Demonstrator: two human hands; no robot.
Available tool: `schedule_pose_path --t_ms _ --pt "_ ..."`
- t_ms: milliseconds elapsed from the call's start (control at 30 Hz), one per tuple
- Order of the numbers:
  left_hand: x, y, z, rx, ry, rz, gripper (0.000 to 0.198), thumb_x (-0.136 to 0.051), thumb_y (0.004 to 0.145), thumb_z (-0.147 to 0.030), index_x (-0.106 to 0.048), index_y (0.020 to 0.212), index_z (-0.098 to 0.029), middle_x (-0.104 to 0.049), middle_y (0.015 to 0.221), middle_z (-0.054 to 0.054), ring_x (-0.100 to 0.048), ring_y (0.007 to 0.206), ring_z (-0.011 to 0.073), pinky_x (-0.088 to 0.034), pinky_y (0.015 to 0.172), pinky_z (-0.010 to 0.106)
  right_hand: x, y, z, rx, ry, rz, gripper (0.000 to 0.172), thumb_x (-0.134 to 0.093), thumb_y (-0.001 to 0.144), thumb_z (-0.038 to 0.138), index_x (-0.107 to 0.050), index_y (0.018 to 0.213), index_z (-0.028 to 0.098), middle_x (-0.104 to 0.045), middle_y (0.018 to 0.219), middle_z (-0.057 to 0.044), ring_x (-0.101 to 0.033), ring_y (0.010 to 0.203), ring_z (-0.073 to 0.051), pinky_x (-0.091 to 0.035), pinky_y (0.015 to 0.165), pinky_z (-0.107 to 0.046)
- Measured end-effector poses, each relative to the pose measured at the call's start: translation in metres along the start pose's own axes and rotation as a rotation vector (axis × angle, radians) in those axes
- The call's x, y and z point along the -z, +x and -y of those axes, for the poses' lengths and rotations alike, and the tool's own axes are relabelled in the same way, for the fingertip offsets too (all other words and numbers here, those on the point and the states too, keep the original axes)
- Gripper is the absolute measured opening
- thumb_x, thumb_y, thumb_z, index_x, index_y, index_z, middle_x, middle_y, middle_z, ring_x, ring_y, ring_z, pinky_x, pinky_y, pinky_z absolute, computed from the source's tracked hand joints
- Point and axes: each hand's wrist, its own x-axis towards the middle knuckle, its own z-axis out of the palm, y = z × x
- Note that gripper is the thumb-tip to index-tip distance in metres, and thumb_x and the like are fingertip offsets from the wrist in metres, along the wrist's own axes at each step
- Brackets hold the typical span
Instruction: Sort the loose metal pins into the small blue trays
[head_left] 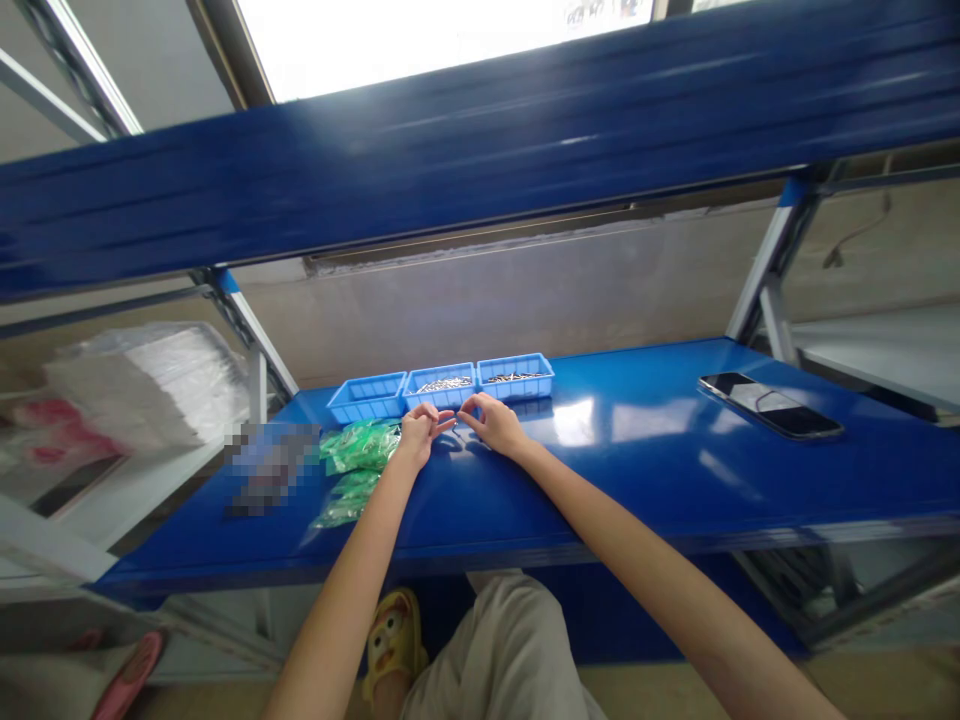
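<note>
My left hand (418,428) and my right hand (491,421) rest close together on the blue shelf (645,460), just in front of three small blue trays. Both hands have their fingers pinched together, fingertips nearly meeting over something too small to make out. The left tray (367,398) looks empty. The middle tray (441,386) and the right tray (516,377) hold several small metal parts. Green plastic bags (358,452) lie just left of my left hand.
A black phone (770,405) lies at the right on the shelf. A blurred object (270,465) sits left of the green bags. A clear bag of white material (150,385) stands at the far left. A blue upper shelf (480,150) hangs overhead.
</note>
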Motion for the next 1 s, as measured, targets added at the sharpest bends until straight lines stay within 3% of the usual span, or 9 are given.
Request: schedule_pose_path --t_ms 167,333,467,567,733,867,1000 --pt "-0.002 -0.002 -0.003 0.002 0.004 0.038 0.022 -0.055 0.050 -0.008 -0.035 0.046 -0.016 -0.040 0.045 -0.009 -0.045 0.043 0.0045 -0.051 0.068 0.034 0.000 0.000 0.000 -0.007 -0.004 0.006 0.016 -0.052 0.080 0.036 -0.058 0.080 0.021 -0.060 0.084 0.002 -0.050 0.057 -0.008 -0.032 0.053 -0.020" --pt "0.000 -0.002 -0.001 0.000 0.024 0.085 0.020 -0.053 0.048 -0.009 -0.035 0.047 -0.017 -0.039 0.044 -0.011 -0.038 0.038 0.0021 -0.051 0.070 0.033 0.000 0.000 0.001 0.007 0.009 -0.003 0.016 -0.052 0.080 0.037 -0.058 0.080 0.022 -0.060 0.084 0.003 -0.049 0.055 -0.007 -0.032 0.053 -0.020" --pt "0.001 0.002 0.001 -0.016 0.036 0.015 0.017 -0.053 0.049 -0.009 -0.038 0.049 -0.017 -0.043 0.047 -0.009 -0.042 0.041 0.0031 -0.050 0.071 0.033 -0.001 0.001 0.001 -0.028 0.044 -0.037 0.018 -0.051 0.079 0.039 -0.059 0.079 0.022 -0.061 0.084 0.002 -0.050 0.056 -0.008 -0.034 0.054 -0.021" --pt "-0.001 0.003 0.002 -0.038 0.090 -0.066 0.011 -0.055 0.049 -0.010 -0.050 0.057 -0.016 -0.054 0.058 -0.005 -0.051 0.049 0.0058 -0.049 0.070 0.030 -0.004 0.005 -0.003 -0.104 0.160 -0.076 0.022 -0.051 0.078 0.042 -0.059 0.079 0.022 -0.063 0.083 0.001 -0.052 0.054 -0.009 -0.037 0.052 -0.021" --pt "-0.006 0.001 0.002 0.039 0.192 0.027 0.032 -0.059 0.059 -0.023 -0.063 0.091 -0.018 -0.064 0.089 0.005 -0.058 0.064 0.0115 -0.050 0.061 0.027 -0.010 0.012 -0.009 -0.221 0.534 -0.085 0.025 -0.047 0.079 0.043 -0.052 0.081 0.018 -0.062 0.068 0.000 -0.049 0.041 -0.007 -0.041 0.044 -0.021" --pt "-0.009 -0.001 0.004 0.039 0.239 0.050 0.033 -0.068 0.059 -0.036 -0.065 0.083 -0.014 -0.064 0.081 0.007 -0.056 0.059 0.0109 -0.051 0.057 0.026 -0.010 0.014 -0.007 -0.261 0.712 -0.070 0.027 -0.047 0.078 0.045 -0.048 0.084 0.018 -0.061 0.068 0.001 -0.047 0.039 -0.005 -0.035 0.034 -0.016" --pt "-0.009 -0.002 0.006 0.012 0.270 0.081 0.036 -0.075 0.051 -0.034 -0.066 0.078 -0.011 -0.063 0.072 0.005 -0.055 0.056 0.0093 -0.051 0.057 0.024 -0.008 0.013 -0.006 -0.270 0.751 -0.070 0.030 -0.049 0.077 0.047 -0.049 0.084 0.018 -0.061 0.073 0.000 -0.048 0.041 -0.005 -0.032 0.031 -0.014"
